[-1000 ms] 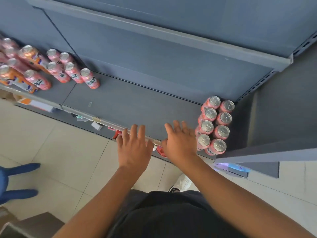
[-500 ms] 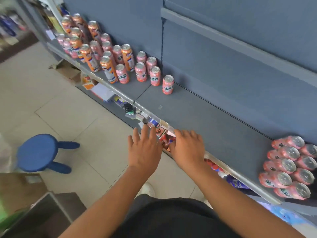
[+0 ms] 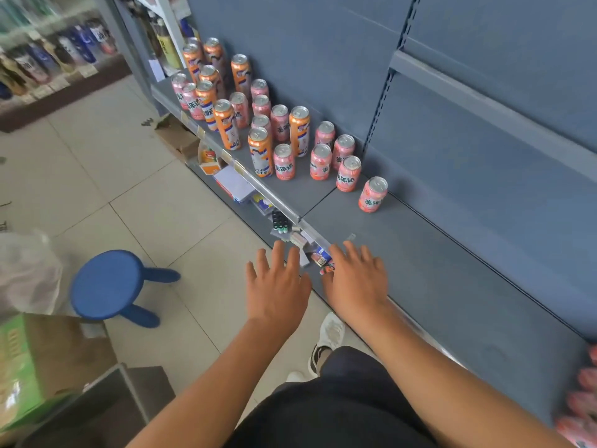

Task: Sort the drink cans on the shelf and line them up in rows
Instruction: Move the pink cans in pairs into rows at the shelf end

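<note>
A mixed group of pink cans (image 3: 284,161) and taller orange cans (image 3: 260,151) stands upright on the left part of the grey shelf (image 3: 436,260). One pink can (image 3: 373,194) stands apart at the group's right end. More pink cans (image 3: 581,409) show blurred at the bottom right edge. My left hand (image 3: 277,286) hovers with spread fingers in front of the shelf's front rail, holding nothing. My right hand (image 3: 357,279) is stretched flat over the front edge of the shelf, also holding nothing. Both hands are well short of the cans.
A blue stool (image 3: 108,284) stands on the tiled floor to the left. A green cardboard box (image 3: 35,360) sits at the lower left. Small goods (image 3: 279,221) lie on a lower shelf under the rail. Another stocked shelf (image 3: 48,59) is at the far left.
The view has swung left, bringing the mixed cans closer and pushing the sorted pink cans to the bottom right edge. Both hands stay open by the shelf's front rail.
</note>
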Motion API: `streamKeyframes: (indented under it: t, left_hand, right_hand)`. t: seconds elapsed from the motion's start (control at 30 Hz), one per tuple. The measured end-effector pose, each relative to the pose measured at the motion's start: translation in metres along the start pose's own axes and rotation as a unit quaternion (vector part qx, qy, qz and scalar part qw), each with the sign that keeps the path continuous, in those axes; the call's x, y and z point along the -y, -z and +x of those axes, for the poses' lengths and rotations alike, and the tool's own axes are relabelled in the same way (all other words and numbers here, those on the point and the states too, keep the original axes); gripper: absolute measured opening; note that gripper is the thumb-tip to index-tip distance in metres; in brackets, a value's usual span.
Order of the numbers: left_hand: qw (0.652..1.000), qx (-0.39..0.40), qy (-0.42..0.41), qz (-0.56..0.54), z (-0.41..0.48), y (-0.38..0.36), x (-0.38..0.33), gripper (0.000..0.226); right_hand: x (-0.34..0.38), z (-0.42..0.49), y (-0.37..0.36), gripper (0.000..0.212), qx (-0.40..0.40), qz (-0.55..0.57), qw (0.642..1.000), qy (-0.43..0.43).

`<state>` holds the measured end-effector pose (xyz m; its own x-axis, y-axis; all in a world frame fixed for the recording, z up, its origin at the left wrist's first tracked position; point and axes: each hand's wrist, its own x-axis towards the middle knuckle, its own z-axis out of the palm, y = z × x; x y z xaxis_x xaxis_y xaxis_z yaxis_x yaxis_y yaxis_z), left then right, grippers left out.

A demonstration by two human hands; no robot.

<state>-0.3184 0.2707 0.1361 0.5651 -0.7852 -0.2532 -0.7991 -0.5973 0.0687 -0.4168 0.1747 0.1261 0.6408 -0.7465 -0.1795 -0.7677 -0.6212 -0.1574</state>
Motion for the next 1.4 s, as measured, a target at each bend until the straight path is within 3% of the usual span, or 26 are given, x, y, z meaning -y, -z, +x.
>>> streamKeyframes:
  t: [0.4, 0.67, 0.87, 1.03, 1.13, 1.27, 1.4]
  left_hand:
    - [0.999, 0.027, -0.004, 0.044, 0.156, 0.031, -0.029, 0.05]
    - [0.995, 0.059, -0.07, 0.03, 0.234, 0.028, -0.059, 0.05]
    - [0.981, 0.105, -0.156, 0.043, 0.296, 0.011, -0.06, 0.051]
    - [0.971, 0.147, -0.188, 0.026, 0.345, -0.001, -0.054, 0.049]
    - [0.963, 0.213, -0.133, -0.1, 0.368, -0.012, -0.056, 0.06]
    - [0.917, 0.277, -0.064, -0.281, 0.384, -0.026, -0.065, 0.074]
    - [0.888, 0.297, -0.011, -0.351, 0.4, -0.051, -0.071, 0.077]
  right_hand:
    - [-0.05, 0.157, 0.024, 0.042, 0.033, 0.01, 0.999, -0.008]
    - [-0.092, 0.203, 0.023, 0.046, 0.071, 0.021, 0.991, -0.113]
    - [-0.095, 0.214, 0.0, 0.046, 0.131, 0.045, 0.963, -0.231]
    - [-0.083, 0.226, -0.018, 0.051, 0.169, 0.135, 0.915, -0.339]
    - [-0.081, 0.237, -0.028, 0.056, 0.171, 0.22, 0.87, -0.407]
    - [-0.081, 0.248, -0.044, 0.064, 0.13, 0.341, 0.798, -0.479]
    - [-0.091, 0.263, -0.058, 0.067, 0.053, 0.449, 0.714, -0.535]
